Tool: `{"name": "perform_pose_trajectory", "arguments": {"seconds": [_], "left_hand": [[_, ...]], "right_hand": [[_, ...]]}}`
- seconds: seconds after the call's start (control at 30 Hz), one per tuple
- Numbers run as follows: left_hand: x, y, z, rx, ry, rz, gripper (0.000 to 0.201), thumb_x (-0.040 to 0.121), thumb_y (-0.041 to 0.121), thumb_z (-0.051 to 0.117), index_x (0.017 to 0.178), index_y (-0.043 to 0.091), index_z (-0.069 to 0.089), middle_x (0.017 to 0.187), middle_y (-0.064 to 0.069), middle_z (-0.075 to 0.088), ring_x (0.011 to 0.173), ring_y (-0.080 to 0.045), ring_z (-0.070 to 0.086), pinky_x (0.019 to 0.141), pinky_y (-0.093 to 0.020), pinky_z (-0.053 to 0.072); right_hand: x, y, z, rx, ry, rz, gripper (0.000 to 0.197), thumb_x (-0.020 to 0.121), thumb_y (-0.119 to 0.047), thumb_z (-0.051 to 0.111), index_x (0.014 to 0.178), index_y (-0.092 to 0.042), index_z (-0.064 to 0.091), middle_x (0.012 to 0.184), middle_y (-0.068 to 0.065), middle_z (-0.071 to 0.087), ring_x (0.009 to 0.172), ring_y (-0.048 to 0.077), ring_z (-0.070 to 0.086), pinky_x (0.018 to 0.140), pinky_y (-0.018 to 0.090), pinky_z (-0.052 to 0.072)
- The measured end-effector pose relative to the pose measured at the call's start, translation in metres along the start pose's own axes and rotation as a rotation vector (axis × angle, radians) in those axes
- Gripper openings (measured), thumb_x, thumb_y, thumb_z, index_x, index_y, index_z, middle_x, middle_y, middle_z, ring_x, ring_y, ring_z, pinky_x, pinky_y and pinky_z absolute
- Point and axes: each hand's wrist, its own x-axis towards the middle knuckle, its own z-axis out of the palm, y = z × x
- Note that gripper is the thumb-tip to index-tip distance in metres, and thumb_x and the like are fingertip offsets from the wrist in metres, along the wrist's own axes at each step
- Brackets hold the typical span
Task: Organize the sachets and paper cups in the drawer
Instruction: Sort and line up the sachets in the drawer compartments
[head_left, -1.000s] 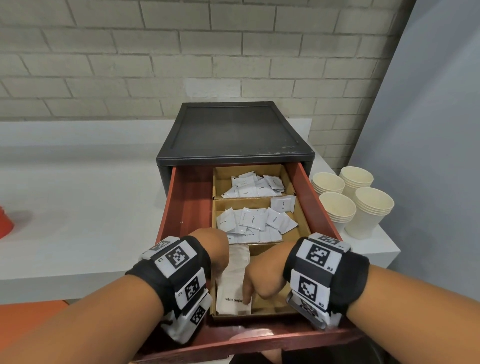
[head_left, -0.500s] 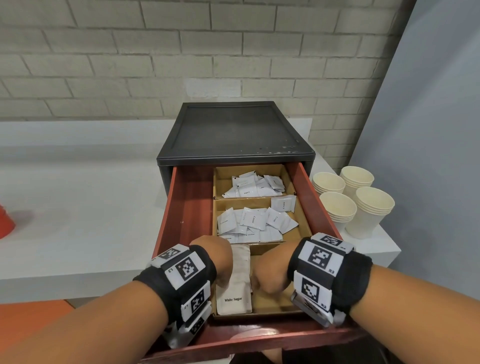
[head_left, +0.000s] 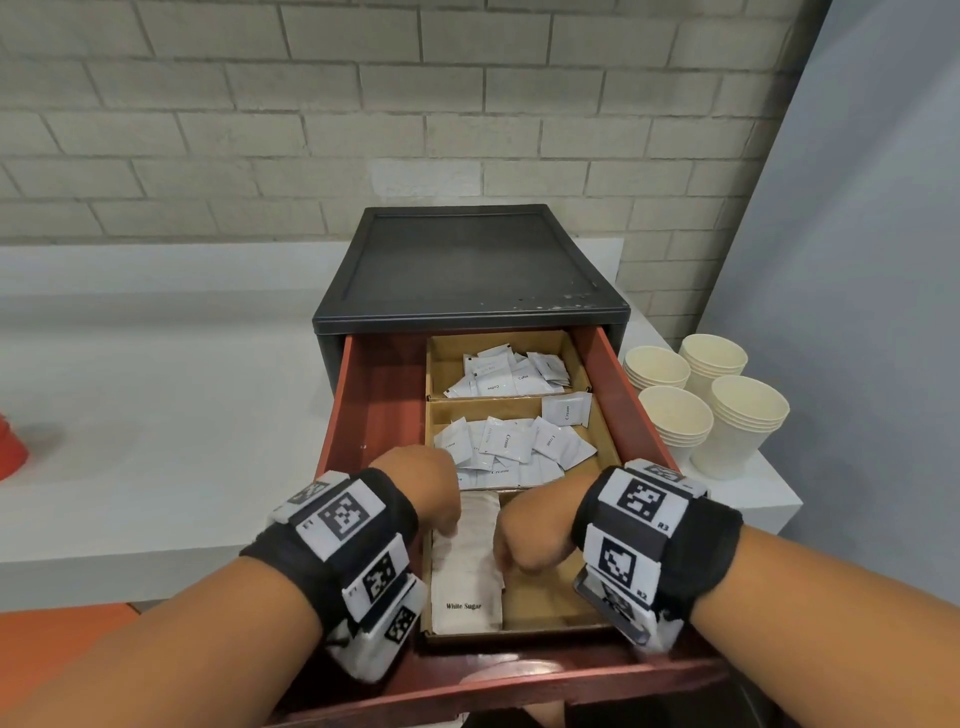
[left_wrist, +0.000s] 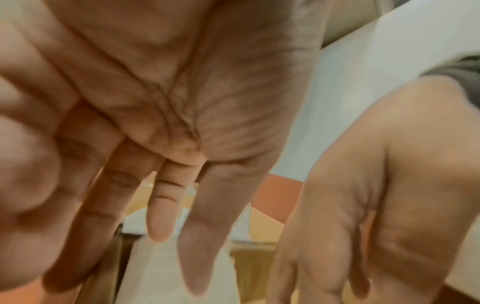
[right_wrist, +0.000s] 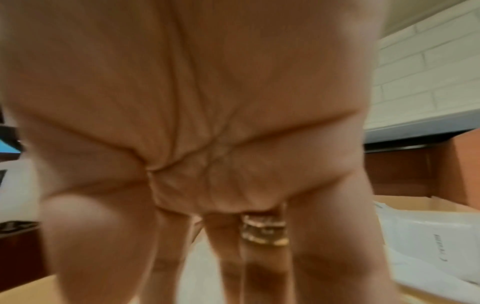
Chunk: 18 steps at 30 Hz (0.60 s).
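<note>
Now both hands — left hand (head_left: 428, 486), right hand (head_left: 530, 535) — have closed in, fingers straight, squaring the sugar sachets (head_left: 467, 566) between them.

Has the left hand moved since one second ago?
Yes. The left hand has moved away from the person and slightly rightward, toward the cardboard divider behind the long white sugar sachets.
</note>
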Motion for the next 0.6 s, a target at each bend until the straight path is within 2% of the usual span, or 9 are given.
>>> {"name": "perform_pose_trajectory", "arguments": {"seconds": [0.03,0.1,0.17,0.27,0.3,0.37,0.43,0.5,0.6], "left_hand": [[-0.002,-0.002,-0.005,-0.047,0.044,0.001,0.023,0.082,0.028,0.065,0.098,0.01,0.063,0.085,-0.002,0.058,0.08,-0.02,0.057,0.067,-0.026,0.046],[0.008,-0.01,-0.009,-0.163,0.119,0.0,0.01,0.084,0.02,0.058,0.089,0.013,0.06,0.076,0.001,0.055,0.071,-0.017,0.054,0.059,-0.024,0.042],[0.013,-0.015,-0.015,-0.246,0.181,-0.012,0.006,0.085,0.016,0.054,0.084,0.013,0.059,0.079,0.0,0.058,0.071,-0.018,0.055,0.057,-0.023,0.04],[0.022,-0.022,-0.02,-0.409,0.238,-0.031,0.014,0.085,0.013,0.052,0.093,0.007,0.062,0.089,-0.004,0.061,0.082,-0.022,0.058,0.064,-0.025,0.043],[0.024,-0.023,-0.023,-0.453,0.252,-0.044,0.017,0.086,0.012,0.051,0.098,0.007,0.062,0.089,-0.005,0.061,0.084,-0.023,0.059,0.066,-0.026,0.044],[0.032,-0.025,-0.025,-0.51,0.252,-0.071,0.022,0.087,0.011,0.051,0.106,0.007,0.061,0.092,-0.006,0.06,0.092,-0.026,0.061,0.07,-0.027,0.045],[0.04,-0.025,-0.029,-0.524,0.231,-0.078,0.028,0.088,0.011,0.051,0.115,0.007,0.057,0.105,-0.009,0.061,0.101,-0.026,0.06,0.077,-0.029,0.047],[0.048,-0.022,-0.034,-0.515,0.207,-0.075,0.037,0.089,0.012,0.049,0.125,0.008,0.051,0.119,-0.012,0.058,0.107,-0.028,0.058,0.086,-0.032,0.048],[0.058,-0.017,-0.043,-0.404,0.143,-0.073,0.052,0.089,0.012,0.043,0.14,0.014,0.036,0.138,-0.014,0.039,0.122,-0.034,0.046,0.101,-0.04,0.043]], "right_hand": [[-0.001,0.002,-0.002,0.044,0.058,0.012,0.034,0.095,-0.014,0.047,0.126,-0.002,0.054,0.128,0.018,0.057,0.118,0.033,0.054,0.09,0.034,0.044],[0.002,0.005,-0.004,0.091,0.078,0.008,0.034,0.094,-0.015,0.049,0.125,-0.003,0.056,0.126,0.018,0.058,0.117,0.034,0.054,0.091,0.035,0.044],[0.003,0.008,-0.008,0.155,0.08,0.004,0.033,0.092,-0.014,0.05,0.122,-0.004,0.059,0.122,0.017,0.061,0.112,0.032,0.058,0.089,0.035,0.046],[0.003,0.019,-0.02,0.292,0.288,-0.009,0.027,0.089,-0.007,0.053,0.113,-0.004,0.065,0.114,0.013,0.066,0.091,0.024,0.061,0.08,0.027,0.047],[0.004,0.025,-0.027,0.355,0.383,-0.001,0.025,0.089,-0.002,0.053,0.109,-0.004,0.067,0.113,0.011,0.066,0.092,0.021,0.06,0.079,0.023,0.044],[0.006,0.034,-0.039,0.496,0.512,0.042,0.032,0.088,0.008,0.047,0.105,-0.006,0.07,0.116,0.008,0.065,0.107,0.021,0.059,0.082,0.02,0.042],[0.011,0.042,-0.047,0.618,0.572,0.095,0.039,0.086,0.014,0.043,0.106,-0.006,0.069,0.123,0.01,0.061,0.116,0.024,0.056,0.091,0.023,0.043],[0.016,0.05,-0.052,0.672,0.621,0.135,0.037,0.086,0.012,0.044,0.107,-0.006,0.069,0.123,0.01,0.062,0.117,0.025,0.056,0.096,0.027,0.043],[0.025,0.06,-0.056,0.758,0.682,0.208,0.029,0.088,-0.001,0.048,0.108,-0.006,0.069,0.117,0.014,0.064,0.113,0.028,0.057,0.092,0.03,0.045]]}}
